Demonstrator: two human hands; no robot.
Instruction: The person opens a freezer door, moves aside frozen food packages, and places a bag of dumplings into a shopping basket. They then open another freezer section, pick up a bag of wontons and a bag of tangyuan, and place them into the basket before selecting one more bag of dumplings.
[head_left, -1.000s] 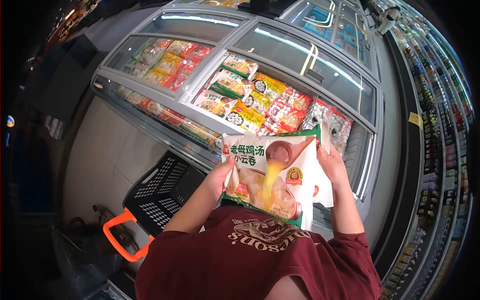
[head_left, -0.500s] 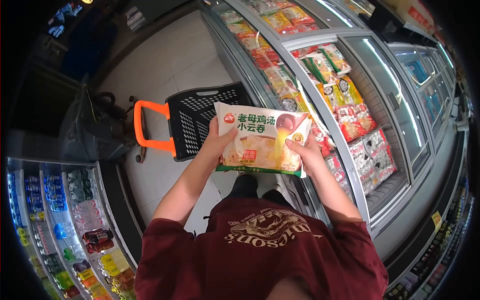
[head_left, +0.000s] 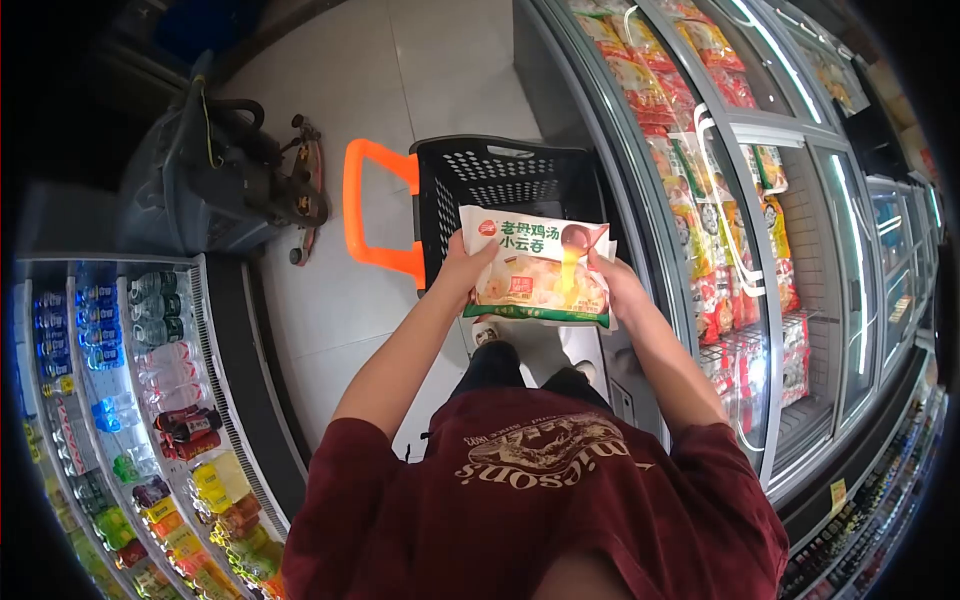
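Observation:
A white and green food packet [head_left: 538, 268] with printed lettering and a picture of dumplings is held flat in front of the body. My left hand [head_left: 466, 268] grips its left edge, and my right hand [head_left: 620, 284] grips its right edge, thumb on top. Behind the packet's top edge shows a second white edge, perhaps another packet. Beyond and below the packet stands a black shopping basket [head_left: 440, 165] with an orange handle [head_left: 355, 215]. The packet hides part of the basket's inside.
A chest freezer [head_left: 770, 470] with glass lids and bagged frozen food [head_left: 715, 290] runs along the right. Bottled drinks fill a lit shelf [head_left: 215, 350] at lower left. A dark wheeled machine [head_left: 205, 185] stands at upper left on the tiled floor [head_left: 365, 100].
The view has turned, so the basket and freezer sit further right. Both hands, still holding the packet, have moved slightly towards the basket, and the packet now overlaps the basket's front part.

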